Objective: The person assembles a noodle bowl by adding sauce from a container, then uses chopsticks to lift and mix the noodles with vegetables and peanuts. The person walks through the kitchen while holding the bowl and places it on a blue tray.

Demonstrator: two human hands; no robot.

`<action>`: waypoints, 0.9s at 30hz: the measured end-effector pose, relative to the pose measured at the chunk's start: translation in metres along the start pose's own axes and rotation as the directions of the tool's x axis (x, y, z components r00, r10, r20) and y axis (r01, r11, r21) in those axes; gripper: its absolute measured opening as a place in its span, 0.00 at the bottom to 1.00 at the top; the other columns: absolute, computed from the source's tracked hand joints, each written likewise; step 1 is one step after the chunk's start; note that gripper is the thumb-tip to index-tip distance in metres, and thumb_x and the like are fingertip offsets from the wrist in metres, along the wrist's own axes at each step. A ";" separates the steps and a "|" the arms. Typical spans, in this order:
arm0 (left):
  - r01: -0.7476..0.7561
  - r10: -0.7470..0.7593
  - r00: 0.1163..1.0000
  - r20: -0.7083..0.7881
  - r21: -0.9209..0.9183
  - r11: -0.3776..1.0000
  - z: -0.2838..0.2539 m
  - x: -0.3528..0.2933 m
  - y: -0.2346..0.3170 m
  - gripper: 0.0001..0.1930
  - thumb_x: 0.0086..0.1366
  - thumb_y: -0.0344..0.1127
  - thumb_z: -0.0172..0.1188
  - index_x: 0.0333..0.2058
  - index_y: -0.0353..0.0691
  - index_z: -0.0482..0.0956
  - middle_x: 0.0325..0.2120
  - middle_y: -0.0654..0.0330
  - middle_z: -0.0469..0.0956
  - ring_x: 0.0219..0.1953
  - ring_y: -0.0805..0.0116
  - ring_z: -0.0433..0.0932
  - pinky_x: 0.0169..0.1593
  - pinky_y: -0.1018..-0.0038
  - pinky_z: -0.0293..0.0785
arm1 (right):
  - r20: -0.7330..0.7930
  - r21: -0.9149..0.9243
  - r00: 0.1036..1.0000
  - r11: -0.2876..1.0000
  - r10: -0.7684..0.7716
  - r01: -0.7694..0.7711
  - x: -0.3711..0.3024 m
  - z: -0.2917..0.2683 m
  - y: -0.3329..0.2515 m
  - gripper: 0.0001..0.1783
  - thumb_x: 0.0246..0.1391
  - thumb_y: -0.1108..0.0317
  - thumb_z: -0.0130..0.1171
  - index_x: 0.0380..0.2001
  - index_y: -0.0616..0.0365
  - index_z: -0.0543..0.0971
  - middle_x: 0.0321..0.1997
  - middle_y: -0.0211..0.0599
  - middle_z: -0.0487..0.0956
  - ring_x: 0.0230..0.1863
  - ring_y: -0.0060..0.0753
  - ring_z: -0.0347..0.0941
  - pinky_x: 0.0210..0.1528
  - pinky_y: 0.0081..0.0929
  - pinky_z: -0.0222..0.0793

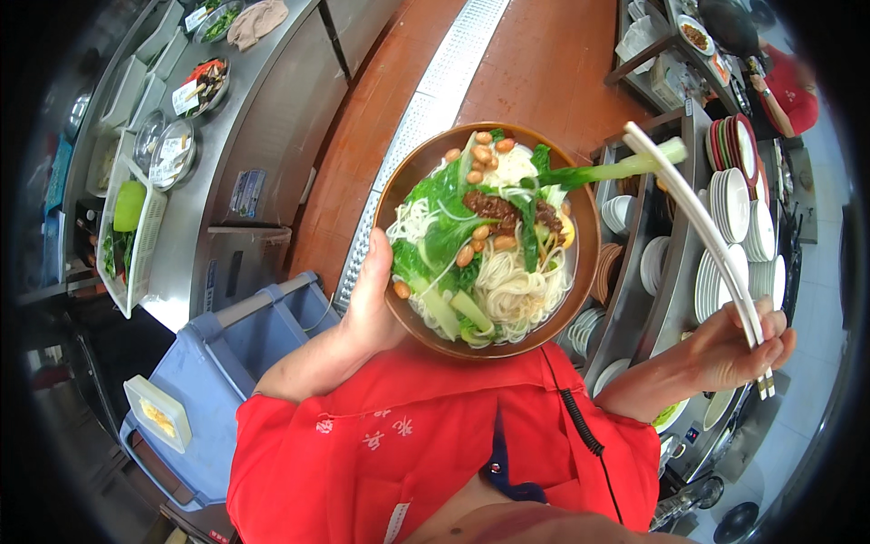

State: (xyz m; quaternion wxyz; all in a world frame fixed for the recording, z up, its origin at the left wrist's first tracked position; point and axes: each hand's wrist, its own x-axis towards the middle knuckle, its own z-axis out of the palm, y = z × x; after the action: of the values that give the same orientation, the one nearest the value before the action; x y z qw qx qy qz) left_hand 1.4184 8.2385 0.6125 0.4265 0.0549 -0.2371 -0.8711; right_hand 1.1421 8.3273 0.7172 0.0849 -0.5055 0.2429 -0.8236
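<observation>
My left hand [370,304] holds a brown bowl [589,263] in front of my chest, its thumb against the left side of the rim. White noodles [518,286] fill the bowl's lower part, with leafy greens [444,222], peanuts [482,154] and dark minced topping [494,208] around them. A yellow piece shows at the right. In my right hand [739,349], the fingers close round a pair of pale chopsticks [711,231]. Their tips reach up and left to a long green vegetable stalk [625,168], which sticks out over the bowl's right rim.
A blue cart [199,363] with a small white tub [159,412] stands at lower left. Along the left runs a steel counter [263,118] with ingredient bowls. Shelves on the right bear stacked plates [729,204]. Another person [788,91] is at upper right. A metal drain strip [444,82] crosses the floor.
</observation>
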 end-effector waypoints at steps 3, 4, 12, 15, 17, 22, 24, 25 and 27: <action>-0.027 0.027 0.999 -0.019 0.009 1.000 0.002 -0.001 -0.002 0.35 0.64 0.59 0.28 0.61 0.41 0.39 0.61 0.51 0.46 0.62 0.54 0.50 0.62 0.59 0.50 | -0.032 -0.032 0.999 0.999 -0.041 0.041 -0.002 -0.005 -0.009 0.08 0.46 0.73 0.58 0.33 0.56 0.79 0.22 0.34 0.71 0.27 0.24 0.64 0.34 0.23 0.74; -0.035 0.036 0.999 -0.031 0.021 0.999 0.002 -0.002 -0.003 0.35 0.64 0.59 0.28 0.61 0.41 0.40 0.61 0.50 0.46 0.62 0.54 0.50 0.62 0.59 0.50 | -0.020 -0.025 0.999 0.999 -0.041 0.041 -0.004 -0.006 -0.011 0.08 0.46 0.73 0.59 0.32 0.56 0.79 0.22 0.33 0.71 0.27 0.23 0.64 0.34 0.22 0.74; 0.006 0.018 0.969 -0.246 0.097 0.995 -0.003 -0.007 -0.004 0.44 0.57 0.70 0.28 0.60 0.39 0.46 0.59 0.49 0.52 0.59 0.51 0.55 0.59 0.55 0.55 | 0.443 -0.288 0.895 0.954 0.059 0.080 -0.021 0.011 -0.002 0.15 0.53 0.58 0.53 0.41 0.52 0.73 0.24 0.28 0.67 0.22 0.21 0.62 0.14 0.12 0.57; 0.008 0.029 0.963 -0.268 0.133 0.991 -0.006 -0.008 -0.001 0.44 0.57 0.70 0.28 0.60 0.38 0.46 0.58 0.49 0.52 0.59 0.51 0.55 0.59 0.55 0.55 | 0.406 -0.313 0.914 0.941 0.011 0.128 -0.024 0.015 -0.001 0.21 0.51 0.53 0.54 0.44 0.54 0.72 0.22 0.29 0.68 0.21 0.21 0.63 0.15 0.11 0.57; -0.020 0.040 0.962 -0.270 0.077 0.997 -0.006 -0.008 0.002 0.44 0.57 0.70 0.28 0.60 0.38 0.47 0.58 0.49 0.53 0.59 0.51 0.55 0.59 0.56 0.56 | 0.323 -0.249 0.946 0.966 0.013 0.072 -0.022 0.015 -0.004 0.21 0.51 0.53 0.54 0.44 0.53 0.72 0.22 0.28 0.68 0.21 0.21 0.63 0.15 0.12 0.57; -0.125 0.128 0.971 -0.202 0.028 0.992 -0.003 -0.003 0.008 0.42 0.58 0.68 0.29 0.59 0.37 0.48 0.58 0.49 0.53 0.58 0.52 0.56 0.59 0.57 0.56 | 0.457 -0.116 0.890 0.992 0.004 0.055 -0.014 0.013 -0.009 0.17 0.47 0.54 0.58 0.30 0.57 0.70 0.23 0.31 0.70 0.22 0.24 0.67 0.18 0.16 0.64; -0.126 0.126 0.970 -0.210 0.010 0.992 0.000 -0.003 0.008 0.42 0.59 0.67 0.29 0.59 0.37 0.48 0.58 0.49 0.54 0.58 0.52 0.57 0.58 0.57 0.57 | 0.679 -0.063 0.733 0.998 0.027 0.022 -0.011 0.015 -0.006 0.17 0.48 0.57 0.57 0.33 0.58 0.69 0.25 0.36 0.72 0.26 0.30 0.71 0.24 0.21 0.72; -0.125 0.124 0.968 -0.216 0.008 0.992 0.001 -0.004 0.007 0.41 0.59 0.67 0.30 0.59 0.37 0.48 0.58 0.49 0.54 0.58 0.52 0.57 0.58 0.57 0.57 | 0.757 -0.071 0.652 0.997 0.034 0.031 -0.009 0.016 -0.005 0.17 0.48 0.57 0.57 0.34 0.58 0.69 0.26 0.37 0.73 0.27 0.31 0.72 0.26 0.23 0.73; -0.123 0.123 0.963 -0.240 0.014 0.992 0.002 -0.005 0.005 0.41 0.59 0.67 0.31 0.59 0.37 0.49 0.58 0.49 0.54 0.58 0.52 0.57 0.58 0.57 0.57 | 0.816 -0.062 0.578 0.996 0.010 0.071 -0.010 0.018 -0.002 0.19 0.46 0.60 0.60 0.38 0.59 0.69 0.28 0.39 0.74 0.29 0.34 0.72 0.28 0.26 0.74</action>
State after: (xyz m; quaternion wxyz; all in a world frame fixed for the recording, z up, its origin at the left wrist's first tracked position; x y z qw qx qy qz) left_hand 1.4240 8.2405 0.6162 0.5052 0.1448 -0.1864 -0.8301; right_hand 1.1631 8.3271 0.7166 0.1505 -0.8343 0.2041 -0.4895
